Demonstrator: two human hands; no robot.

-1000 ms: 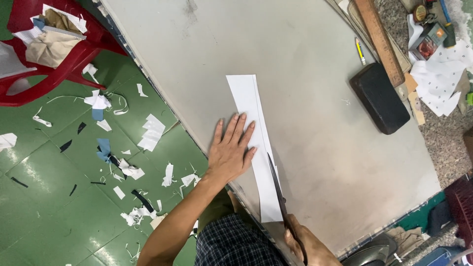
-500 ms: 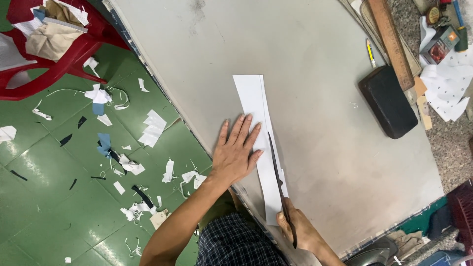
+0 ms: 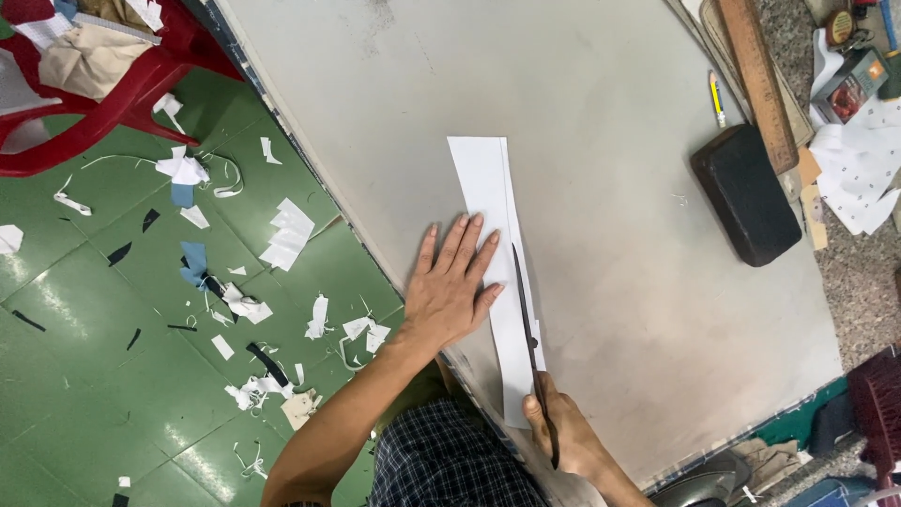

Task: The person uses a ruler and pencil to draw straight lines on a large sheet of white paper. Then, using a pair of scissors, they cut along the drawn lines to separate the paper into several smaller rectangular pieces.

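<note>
Setting, head view: grey worktable [image 3: 601, 113] running diagonally, with a green tiled floor [image 3: 94, 376] to its left, littered with white, blue and black offcuts [image 3: 286, 235].
Strip: long white strip of paper or stiff fabric [image 3: 483, 178] lying flat on the table, pointing away from the person, with a faint line running down it near its right edge.
Left hand: left hand [image 3: 449, 286] pressed flat on the strip's left side, fingers spread and apart, holding nothing, only pinning the strip down.
Right hand: right hand [image 3: 568, 437] closed around the handles of dark scissors [image 3: 527, 324] at the near end of the strip.
Scissors: blades lie along the strip's right side, tips pointing away, roughly level with the left hand's fingers; I cannot tell how wide the blades stand.
Progress: judging by where the blades sit, the cut seems to have been made along roughly the near half of the strip; the far half beyond the tips looks uncut, so about half the length appears left.
Far right: black rectangular block [image 3: 746, 192] on the table, well apart from the strip; beyond it a wooden ruler [image 3: 762, 75], a yellow pencil [image 3: 716, 99] and loose white sheets [image 3: 859, 160].
Upper left: red plastic chair [image 3: 141, 84] holding crumpled beige cloth [image 3: 84, 61].
</note>
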